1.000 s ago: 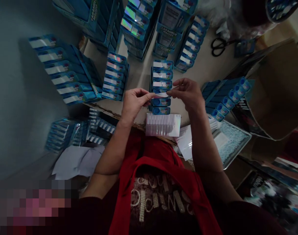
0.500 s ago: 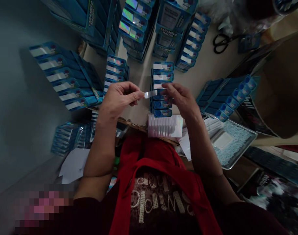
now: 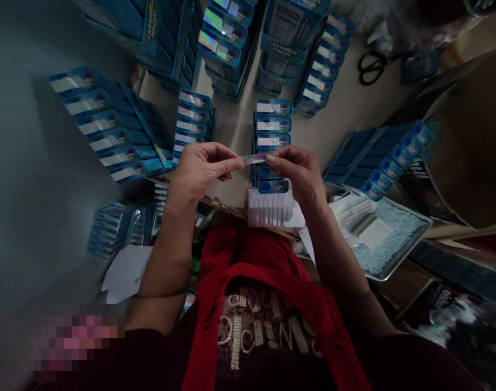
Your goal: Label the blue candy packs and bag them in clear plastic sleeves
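A small shiny strip [image 3: 255, 158] is stretched between my hands. My left hand [image 3: 205, 168] pinches its left end, and my right hand [image 3: 299, 167] pinches the right end. Beneath the strip stands a row of blue boxes [image 3: 273, 125]; the upper ones carry pale strips on their faces, while the lower ones show bare round marks. A sheet of strips [image 3: 270, 207] lies at the table's near edge, just below that row. Another row of blue boxes with strips [image 3: 193, 114] is beyond my left hand.
Stacked blue boxes [image 3: 109, 125] stand at the left, more at the back. Black scissors [image 3: 372, 68] lie at the back right. At right are banded boxes [image 3: 378, 157], a tray of pale blue pieces [image 3: 398, 233] and a large cardboard box [image 3: 468, 141].
My right hand has moved in and closed on the free end of the strip. The strip now runs nearly level between both hands. The view has shifted slightly.
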A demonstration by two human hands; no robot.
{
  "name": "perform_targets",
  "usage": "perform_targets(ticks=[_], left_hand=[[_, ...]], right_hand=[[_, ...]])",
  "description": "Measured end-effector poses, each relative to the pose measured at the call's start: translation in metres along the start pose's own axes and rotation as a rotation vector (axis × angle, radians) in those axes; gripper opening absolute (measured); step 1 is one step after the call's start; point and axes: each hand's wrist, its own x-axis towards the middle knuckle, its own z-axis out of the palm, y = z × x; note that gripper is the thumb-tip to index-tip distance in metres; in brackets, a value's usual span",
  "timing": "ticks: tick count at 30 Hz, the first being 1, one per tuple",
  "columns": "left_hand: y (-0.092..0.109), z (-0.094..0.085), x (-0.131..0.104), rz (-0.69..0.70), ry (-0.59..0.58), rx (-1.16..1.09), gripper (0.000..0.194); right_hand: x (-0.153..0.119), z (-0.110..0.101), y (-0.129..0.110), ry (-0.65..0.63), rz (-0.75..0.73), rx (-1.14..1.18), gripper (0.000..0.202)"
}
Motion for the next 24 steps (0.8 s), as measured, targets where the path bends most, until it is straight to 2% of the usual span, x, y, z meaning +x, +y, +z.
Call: perform_targets(ticks=[3, 7, 10, 16, 19, 24], left_hand=[[-0.008, 0.011, 0.005, -0.048, -0.016, -0.009, 0.028], [-0.016, 0.020, 0.009, -0.091, -0.077, -0.017, 0.033], [-0.019, 0.022, 0.010, -0.104, -0.104, -0.026, 0.038], [-0.022, 0.026, 0.025, -0.094, -0.078, -0.025, 0.029], [-0.024, 0.031, 0.038, -0.096, -0.070, -0.015, 0.024], [-0.030, 0.036, 0.050, -0.128, -0.073, -0.031, 0.021]], right_hand=[[-0.006, -0.007, 0.011, 0.064, -0.075, -0.116, 0.043], [-0.014, -0.011, 0.024, 0.118, -0.052, -0.231, 0.047], [-0.019, -0.009, 0.024, 0.161, -0.066, -0.275, 0.040], [-0.008, -0.002, 0.025, 0.387, -0.289, -0.588, 0.030], [0.002, -0.004, 0.034, 0.415, -0.300, -0.706, 0.033], [0.008, -0.005, 0.043, 0.408, -0.245, -0.760, 0.032]])
